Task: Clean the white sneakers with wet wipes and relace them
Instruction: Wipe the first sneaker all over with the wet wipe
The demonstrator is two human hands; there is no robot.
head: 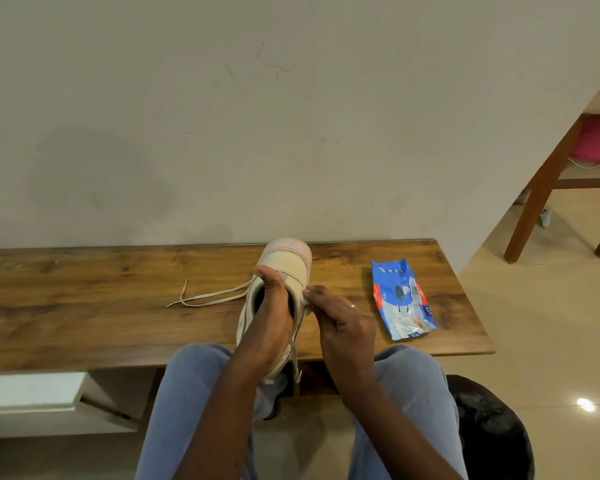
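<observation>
Left hand (pixel 271 317) stretched away from the body, forearm rising from between the knees. Fingers curled into the opening of a white fabric sneaker with pink trim (pixel 288 261), one fingertip hooked over the far rim; gripping from inside.

Right hand (pixel 347 323) just right of the sneaker, wrist bent, fingers bunched. Pinching a small white scrap (pixel 306 299) against the sneaker's right side; wipe or lace end, cannot tell. Plain ring on one finger.

Hands near each other, not touching.

Sneaker lengthwise over a long brown wooden tabletop (pixel 84 306), near end past the near edge; resting or lifted, cannot tell.

Count:
- sneakers 1
- hands 2
- flat white lace (pixel 222 291) strands trailing left on the wood 2, hanging off the near edge 1
- blue plastic wet-wipe pack (pixel 400 299) 1, lying flat right of the right hand, apart from it
</observation>
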